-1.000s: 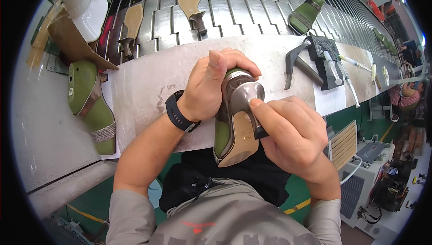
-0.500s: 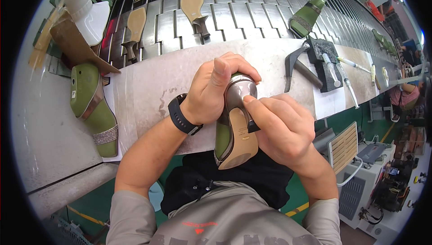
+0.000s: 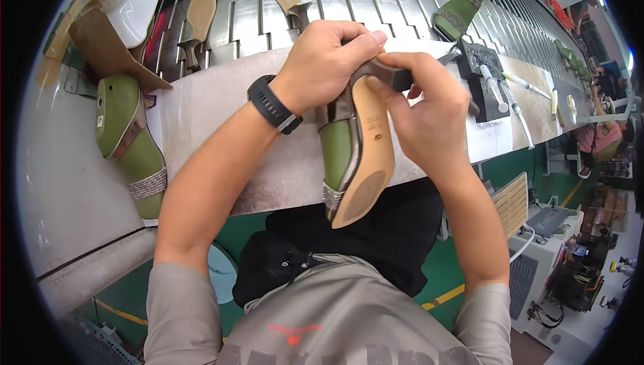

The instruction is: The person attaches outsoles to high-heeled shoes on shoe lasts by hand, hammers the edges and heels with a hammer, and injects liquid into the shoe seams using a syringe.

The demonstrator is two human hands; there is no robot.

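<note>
Between my hands is a heeled sandal (image 3: pixel 373 157) on a green shoe last, tan sole facing up and toe pointing toward me. My left hand (image 3: pixel 329 60) is closed around its heel end, thumb laid across the top. The fingers of my right hand (image 3: pixel 426 100) grip the dark heel area, the thumb pressing on the sole beside it. Part of the heel is covered by my fingers. At the left of the bench another sandal on a green last (image 3: pixel 134 143) lies on its side.
Beyond the worktable (image 3: pixel 208 123) runs a slatted metal conveyor (image 3: pixel 355 3) carrying soles with heels (image 3: pixel 201 19) and a green lasted sandal (image 3: pixel 461 13). A black block (image 3: pixel 479 63) with syringes (image 3: pixel 515 113) stands to the right. A cardboard piece (image 3: pixel 111 43) is at the left.
Both hands have moved up and away from me with the sandal. Its sole is now turned more fully toward me, and my right hand has shifted to grip around the heel.
</note>
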